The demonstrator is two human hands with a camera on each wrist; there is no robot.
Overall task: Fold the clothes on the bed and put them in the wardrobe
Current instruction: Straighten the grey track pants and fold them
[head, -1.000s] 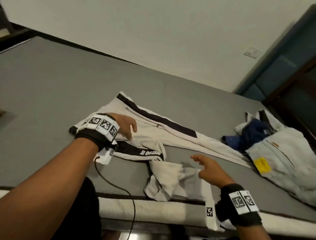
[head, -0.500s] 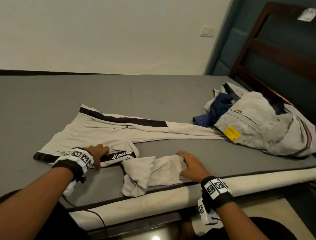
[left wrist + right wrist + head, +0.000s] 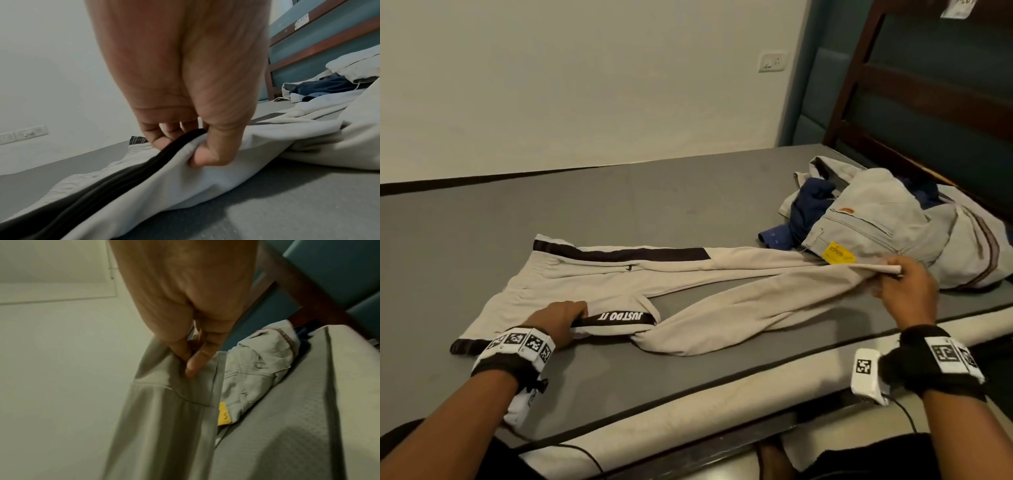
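Beige track pants lie lengthwise, waistband leftward.

Blue garment largely hidden beneath pale jeans; yellow tag print illegible; right-wrist view blurred.

Matt cloth trousers, wooden headboard

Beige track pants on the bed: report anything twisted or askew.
The beige track pants with black stripes are askew: the near leg twists by the crotch, stretched diagonally to the right hand. The left hand grips the striped side.
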